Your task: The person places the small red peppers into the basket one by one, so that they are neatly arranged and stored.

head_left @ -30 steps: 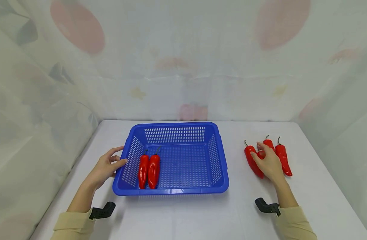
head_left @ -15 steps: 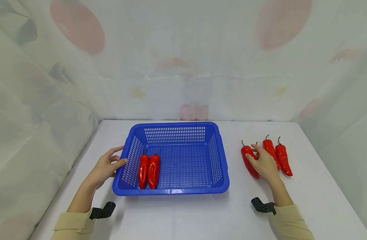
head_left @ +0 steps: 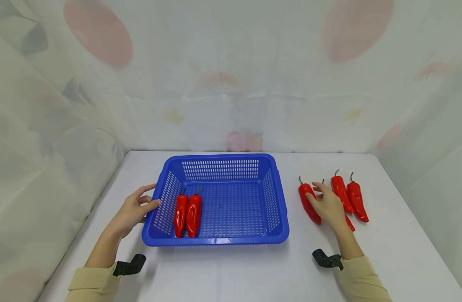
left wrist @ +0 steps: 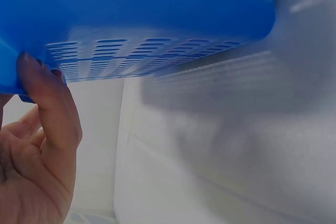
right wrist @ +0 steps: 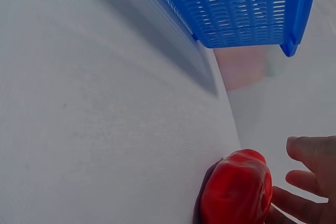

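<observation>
My left hand [head_left: 130, 213] grips the left rim of the blue basket [head_left: 216, 241]; in the left wrist view, fingers of that hand [left wrist: 50, 140] curl at the edge of the basket [left wrist: 157, 3]. Two red peppers [head_left: 180, 214] [head_left: 193, 214] lie side by side in its left part. On the table to the right, my right hand [head_left: 329, 207] touches the right side of another red pepper [head_left: 308, 203] with loosely bent fingers. The right wrist view has this hand [right wrist: 315, 182] beside the pepper [right wrist: 236, 190], not wrapped round it. Under the hand, one more pepper [head_left: 349, 222] is mostly hidden.
Two more red peppers [head_left: 341, 193] [head_left: 357, 201] lie just right of my right hand. The white table [head_left: 231, 272] meets a printed cloth backdrop [head_left: 231, 84] behind, with cloth at both sides. A black wrist camera sits on each of my wrists.
My right hand has moved left, and the leftmost loose pepper has slid left with it. The tip of the pepper beneath the hand now shows. My left hand and the basket stay put.
</observation>
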{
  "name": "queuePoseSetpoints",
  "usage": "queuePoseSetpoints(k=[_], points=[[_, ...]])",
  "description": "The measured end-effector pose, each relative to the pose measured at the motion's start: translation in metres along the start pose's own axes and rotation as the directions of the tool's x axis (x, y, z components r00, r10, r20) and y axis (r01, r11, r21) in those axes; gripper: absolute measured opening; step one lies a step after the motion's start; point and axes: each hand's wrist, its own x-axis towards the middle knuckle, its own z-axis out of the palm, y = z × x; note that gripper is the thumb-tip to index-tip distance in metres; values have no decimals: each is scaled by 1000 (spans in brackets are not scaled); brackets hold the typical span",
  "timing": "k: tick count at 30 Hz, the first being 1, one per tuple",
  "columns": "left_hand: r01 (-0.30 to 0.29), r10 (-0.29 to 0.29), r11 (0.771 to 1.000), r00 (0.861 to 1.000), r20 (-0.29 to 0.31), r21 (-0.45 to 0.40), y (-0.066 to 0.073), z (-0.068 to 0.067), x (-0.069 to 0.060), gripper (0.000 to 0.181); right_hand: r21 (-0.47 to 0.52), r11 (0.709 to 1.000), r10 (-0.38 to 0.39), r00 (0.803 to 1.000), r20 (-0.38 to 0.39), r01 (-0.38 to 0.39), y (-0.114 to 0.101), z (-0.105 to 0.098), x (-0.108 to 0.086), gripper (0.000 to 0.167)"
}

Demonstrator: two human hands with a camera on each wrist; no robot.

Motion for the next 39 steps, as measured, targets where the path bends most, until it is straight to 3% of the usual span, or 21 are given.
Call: queuePoseSetpoints(k=[19, 39], points=[[-17, 17, 1000, 1000, 7, -3, 2, 1, 1, 69, -117, 989, 109, 988, 106, -96, -1, 8, 8, 63], [-6, 6, 1000, 1000, 3, 0, -2, 0, 1, 67, -100, 991, 106, 988, 114, -95, -4, 11, 10, 62]])
